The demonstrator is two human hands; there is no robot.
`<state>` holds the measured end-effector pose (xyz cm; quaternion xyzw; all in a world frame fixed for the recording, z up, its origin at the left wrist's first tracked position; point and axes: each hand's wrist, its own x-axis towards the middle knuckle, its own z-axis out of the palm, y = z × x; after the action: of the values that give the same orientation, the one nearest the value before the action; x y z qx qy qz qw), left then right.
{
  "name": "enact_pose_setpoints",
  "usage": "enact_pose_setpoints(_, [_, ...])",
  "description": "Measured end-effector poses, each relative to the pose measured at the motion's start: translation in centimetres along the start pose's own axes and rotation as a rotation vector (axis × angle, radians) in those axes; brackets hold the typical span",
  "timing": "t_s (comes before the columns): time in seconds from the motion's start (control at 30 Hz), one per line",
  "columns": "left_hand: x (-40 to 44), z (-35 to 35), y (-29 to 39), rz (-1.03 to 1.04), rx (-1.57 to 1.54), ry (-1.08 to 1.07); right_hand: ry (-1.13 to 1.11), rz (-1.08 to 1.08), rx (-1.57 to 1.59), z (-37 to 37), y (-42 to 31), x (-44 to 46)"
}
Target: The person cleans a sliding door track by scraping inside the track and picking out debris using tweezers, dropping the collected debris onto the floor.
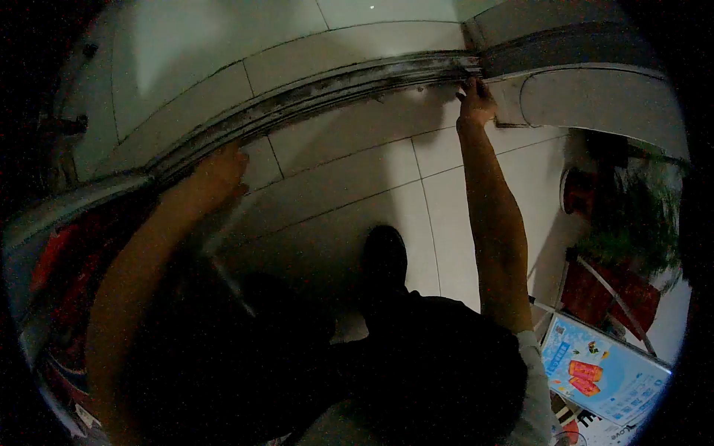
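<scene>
Grooved track (327, 93) crosses smooth tiles (364, 152); your left hand (222, 175) and right hand (476, 102) are at its edge, grips impossible to tell.

The fingertips of the left hand (223, 175) are being blurred near the floor track (327, 93), and its grip is being left unclear. The palm of the right hand (477, 105) is being hidden, and whether anything is being held there cannot be told. The left forearm (141, 253) is being cut off by the bottom edge. The red thing (58, 249) is being darkened past recognition, the plant (645, 208) is being clipped by the view's dark rim, and the print on the blue poster (621, 372) is being shown too small to read
</scene>
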<state>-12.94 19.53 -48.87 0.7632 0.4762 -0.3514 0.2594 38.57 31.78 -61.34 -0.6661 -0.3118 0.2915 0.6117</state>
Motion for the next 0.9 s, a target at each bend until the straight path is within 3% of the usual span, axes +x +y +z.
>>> enact_pose_setpoints(0.03, [0.2, -0.3, 0.1, 0.021, -0.020, -0.075, 0.019, -0.017, -0.029, 0.0, 0.2, 0.2])
enact_pose_setpoints(0.13, [-0.7, 1.3, 0.0, 0.082, -0.080, 0.186, 0.013, -0.069, -0.047, 0.0, 1.3, 1.0])
enact_pose_setpoints(0.27, [-0.7, 1.5, 0.3, 0.064, -0.061, 0.238, -0.098, 0.006, -0.036, 0.4, 0.0, 0.3])
enact_pose_setpoints(0.37, [-0.6, 1.1, 0.4, 0.066, -0.061, 0.227, -0.165, -0.116, -0.287, 0.5, 0.9, -0.6])
enact_pose_setpoints(0.53, [-0.9, 0.5, 0.6, 0.062, -0.100, 0.214, -0.144, -0.080, -0.094, 1.3, -1.2, -3.3])
enact_pose_setpoints(0.7, [-0.8, 3.0, 0.8, 0.073, 0.045, 0.358, 0.010, -0.109, -0.014, 0.0, -1.4, -0.8])
enact_pose_setpoints(0.8, [-0.9, 2.6, 0.4, 0.106, -0.009, 0.319, 0.015, -0.171, -0.081, -1.2, 0.2, 2.1])
enact_pose_setpoints(0.9, [-0.5, 2.1, 0.4, 0.106, -0.062, 0.279, 0.085, -0.246, -0.532, -2.1, 0.4, 4.6])
